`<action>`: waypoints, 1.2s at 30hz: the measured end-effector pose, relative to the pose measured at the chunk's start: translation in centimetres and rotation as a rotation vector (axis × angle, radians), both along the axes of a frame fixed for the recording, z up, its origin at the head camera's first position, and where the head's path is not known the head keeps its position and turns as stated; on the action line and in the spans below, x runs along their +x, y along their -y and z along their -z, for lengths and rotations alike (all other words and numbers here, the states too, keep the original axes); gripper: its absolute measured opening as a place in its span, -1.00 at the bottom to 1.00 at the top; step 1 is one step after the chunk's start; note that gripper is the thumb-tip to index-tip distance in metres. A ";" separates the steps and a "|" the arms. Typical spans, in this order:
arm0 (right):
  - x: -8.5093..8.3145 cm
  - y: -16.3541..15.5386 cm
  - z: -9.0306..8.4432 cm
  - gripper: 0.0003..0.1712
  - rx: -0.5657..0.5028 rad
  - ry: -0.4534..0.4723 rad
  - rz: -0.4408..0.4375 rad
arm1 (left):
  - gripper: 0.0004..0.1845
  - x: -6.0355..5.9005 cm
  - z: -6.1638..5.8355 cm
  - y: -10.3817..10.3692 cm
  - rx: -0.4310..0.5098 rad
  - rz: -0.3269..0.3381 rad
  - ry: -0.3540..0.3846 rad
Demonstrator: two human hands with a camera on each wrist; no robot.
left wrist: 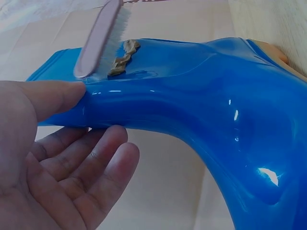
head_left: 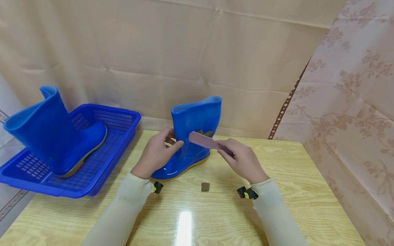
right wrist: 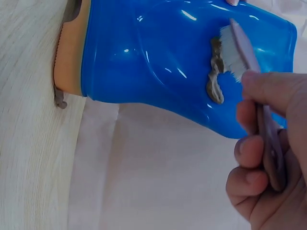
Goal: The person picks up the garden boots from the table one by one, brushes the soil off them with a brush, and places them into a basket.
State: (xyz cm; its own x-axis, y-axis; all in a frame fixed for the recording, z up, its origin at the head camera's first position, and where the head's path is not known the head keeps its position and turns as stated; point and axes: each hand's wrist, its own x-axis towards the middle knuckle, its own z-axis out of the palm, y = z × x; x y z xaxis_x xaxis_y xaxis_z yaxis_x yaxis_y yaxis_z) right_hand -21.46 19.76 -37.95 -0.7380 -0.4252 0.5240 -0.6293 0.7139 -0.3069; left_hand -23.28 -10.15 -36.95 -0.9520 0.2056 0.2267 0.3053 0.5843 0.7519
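Observation:
A blue rubber boot stands on the table with its toe to the left. My left hand holds the front of its shaft, thumb on the near side and fingertips around the front edge. The right hand grips a pale purple brush by its handle. Its white bristles face the shaft, right at a brown, mud-like streak on the boot. Another brown bit shows by the heel.
A blue plastic basket at the left holds a second blue rubber boot, its shaft leaning over the rim. A small brown square piece lies on the wooden table between my forearms. A beige cloth hangs behind.

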 end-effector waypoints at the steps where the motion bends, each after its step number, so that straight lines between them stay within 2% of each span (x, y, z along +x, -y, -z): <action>1: 0.0 -0.1 0.0 -0.72 0.003 0.000 0.016 | -0.56 0.0 0.0 0.0 0.002 -0.004 0.003; 5: -0.1 -0.3 -0.1 -0.73 0.004 0.027 0.067 | -0.58 -0.1 0.1 0.0 0.009 -0.015 0.014; 10: -0.2 -0.6 -0.1 -0.72 0.011 0.052 0.079 | -0.56 -0.3 0.2 0.0 0.013 -0.026 0.022; 19: -0.1 -1.2 -0.4 -0.73 0.028 0.041 0.116 | -0.54 -0.3 0.3 0.0 0.019 -0.033 0.032; 23: -0.2 -1.3 -0.4 -0.75 0.015 0.025 0.090 | -0.55 -0.3 0.4 0.1 0.025 -0.031 0.035; 30: -0.2 -0.4 -0.2 -0.75 -0.001 0.024 -0.038 | -0.52 0.0 0.2 0.2 -0.004 -0.001 0.008; 32: -0.1 -0.2 -0.2 -0.75 0.002 0.028 -0.040 | -0.50 0.1 0.1 0.2 -0.013 0.008 0.008; 36: 0.0 -0.3 -0.2 -0.75 0.013 0.017 0.012 | -0.51 -0.1 0.1 0.0 -0.016 -0.003 0.025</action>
